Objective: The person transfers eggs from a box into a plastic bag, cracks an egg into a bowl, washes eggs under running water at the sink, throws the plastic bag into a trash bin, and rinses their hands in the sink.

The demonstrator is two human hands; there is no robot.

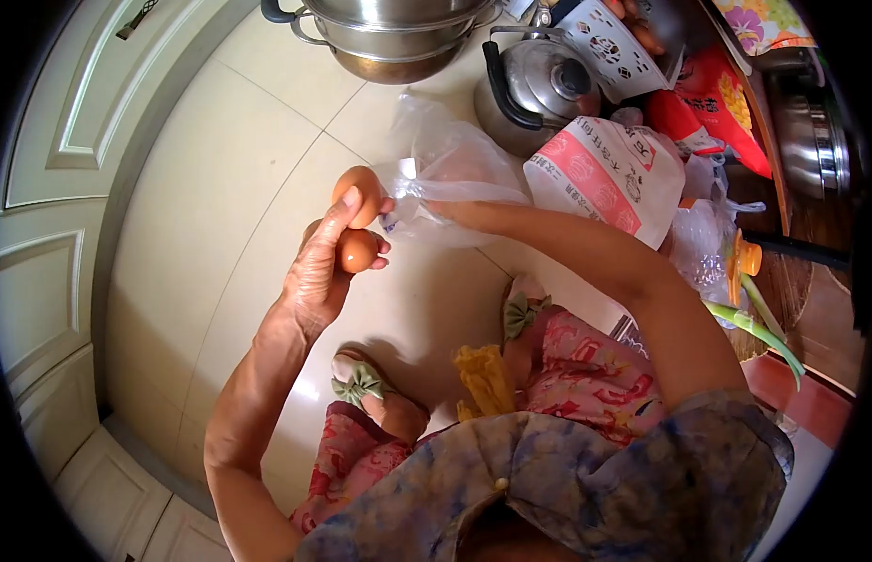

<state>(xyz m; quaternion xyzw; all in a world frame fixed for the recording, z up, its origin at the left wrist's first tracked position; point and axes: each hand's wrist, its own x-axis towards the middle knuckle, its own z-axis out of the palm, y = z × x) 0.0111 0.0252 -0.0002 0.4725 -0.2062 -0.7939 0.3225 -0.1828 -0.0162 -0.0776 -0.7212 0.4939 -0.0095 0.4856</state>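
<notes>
My left hand [316, 258] is closed around brown eggs [358, 251], its thumb resting on the upper egg [360, 195]. A sliver of brown behind the thumb may be another egg; I cannot tell. To the right hangs a thin clear plastic bag [455, 150], close beside the eggs. My right hand [445, 212] reaches into this bag, so its fingers are hidden by the plastic. Something reddish-brown shows faintly through the bag, too blurred to name.
A stacked steel steamer pot [394, 42] and a kettle [539, 89] stand on the tiled floor. Right of them are a white-and-pink paper bag [609, 178], a red packet [712, 108] and green onions [759, 328]. White cabinet doors [43, 272] line the left.
</notes>
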